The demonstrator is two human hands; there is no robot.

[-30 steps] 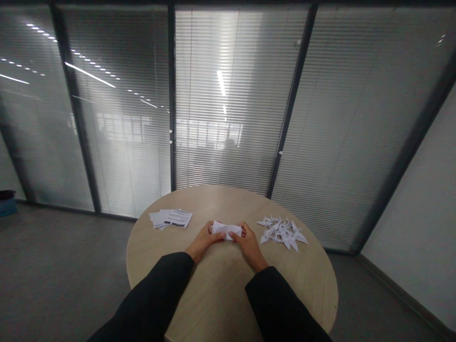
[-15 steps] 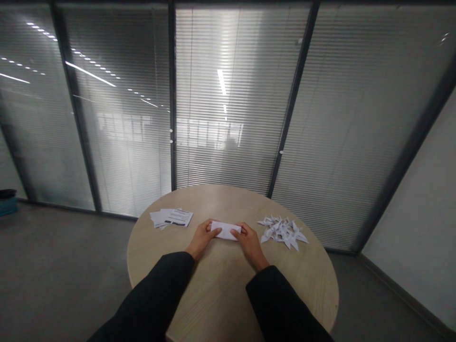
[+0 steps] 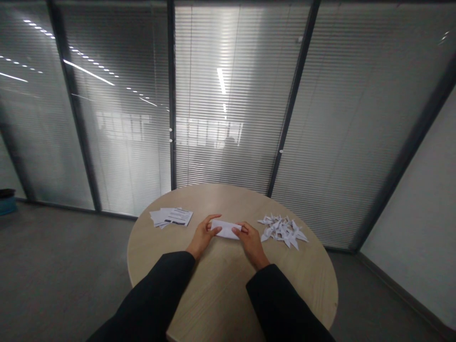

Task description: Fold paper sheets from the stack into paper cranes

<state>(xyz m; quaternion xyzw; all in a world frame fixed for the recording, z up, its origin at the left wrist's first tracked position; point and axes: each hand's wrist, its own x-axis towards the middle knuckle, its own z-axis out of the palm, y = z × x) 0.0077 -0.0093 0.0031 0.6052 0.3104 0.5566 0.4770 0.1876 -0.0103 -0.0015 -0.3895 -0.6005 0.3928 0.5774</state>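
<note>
A folded white paper (image 3: 226, 229) lies flat on the round wooden table (image 3: 221, 289), a little beyond its middle. My left hand (image 3: 203, 234) pinches the paper's left end between thumb and fingers. My right hand (image 3: 250, 238) grips its right end the same way, thumb on top. Both arms are in black sleeves. To the right of my right hand lies a heap of several small folded white paper figures (image 3: 282, 230). A small stack of printed sheets (image 3: 171, 217) sits to the left of my left hand.
Glass walls with closed blinds (image 3: 228, 104) stand right behind the table, with dark frames between the panes. Grey carpet floor (image 3: 53, 266) surrounds the table. A white wall (image 3: 423, 228) is at the right.
The paper, loosely bulged a second ago, now lies flattened into a narrow strip on the table. Both hands stay at its ends, barely shifted.
</note>
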